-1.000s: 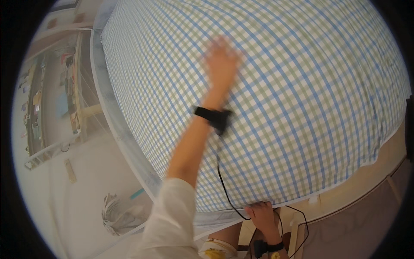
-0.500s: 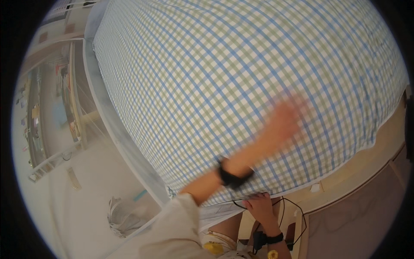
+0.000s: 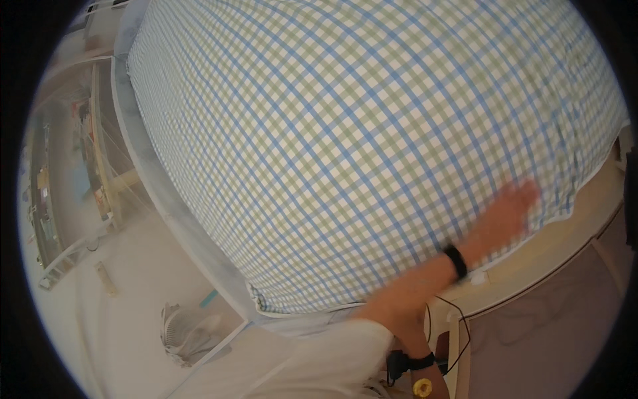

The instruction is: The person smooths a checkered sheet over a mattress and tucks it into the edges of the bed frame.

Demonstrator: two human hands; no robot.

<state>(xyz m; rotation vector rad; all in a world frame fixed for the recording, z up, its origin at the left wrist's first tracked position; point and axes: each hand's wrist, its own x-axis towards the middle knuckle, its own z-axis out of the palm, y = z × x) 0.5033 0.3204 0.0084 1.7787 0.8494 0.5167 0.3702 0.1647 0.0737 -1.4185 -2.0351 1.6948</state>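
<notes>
A blue, green and white checked sheet [image 3: 319,153] covers a large mattress. My left hand [image 3: 512,209] lies flat on it near its right front edge, somewhat blurred, holding nothing I can see. A black band [image 3: 456,261] circles that wrist, and the left forearm reaches across in front of me. Below the crossing forearm is my right hand [image 3: 409,326], its fingers hidden behind the left arm near the sheet's front edge. My right wrist wears a black strap with a dark device [image 3: 399,364], and a yellow ring-shaped ornament [image 3: 422,388] shows lower on that arm.
Pale wood bed frame [image 3: 551,249] runs along the right front. A thin black cable [image 3: 467,326] loops beside my right arm. Grey-white fabric [image 3: 176,206] hangs along the mattress's left side. Beyond it stand a fan [image 3: 183,332] and shelves with small items [image 3: 86,173].
My left hand has swept right and slightly toward me across the sheet. Its forearm now covers the right hand's fingers, which showed at the sheet's edge before.
</notes>
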